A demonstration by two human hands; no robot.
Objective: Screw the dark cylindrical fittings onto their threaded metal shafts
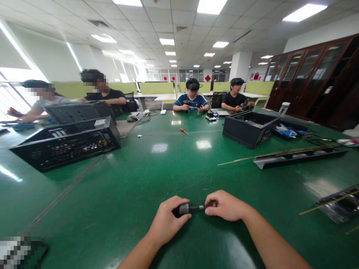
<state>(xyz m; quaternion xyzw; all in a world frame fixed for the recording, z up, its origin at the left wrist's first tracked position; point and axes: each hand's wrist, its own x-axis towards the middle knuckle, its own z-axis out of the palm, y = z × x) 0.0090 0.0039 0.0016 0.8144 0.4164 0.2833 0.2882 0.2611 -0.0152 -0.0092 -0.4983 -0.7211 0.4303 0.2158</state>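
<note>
My left hand (pixel 167 221) is closed around a short dark cylinder with a grey metal collar (pixel 184 209), just above the green tabletop (pixel 157 168). A thin dark shaft (pixel 195 207) with a lighter tip sticks out of the collar to the right. The exact kind of this part is not clear, and my left palm hides its back end. At the tip of the shaft, my right hand (pixel 227 206) is closed in a pinch; something small and dark shows between its fingertips, too small to name.
An orange screwdriver (pixel 183 130) lies mid-table. Computer cases stand at left (pixel 70 144) and right (pixel 246 129). Thin rods (pixel 241 160) rest across a dark metal channel (pixel 300 157). Several people sit around the far side; one person (pixel 192 99) holds a power drill.
</note>
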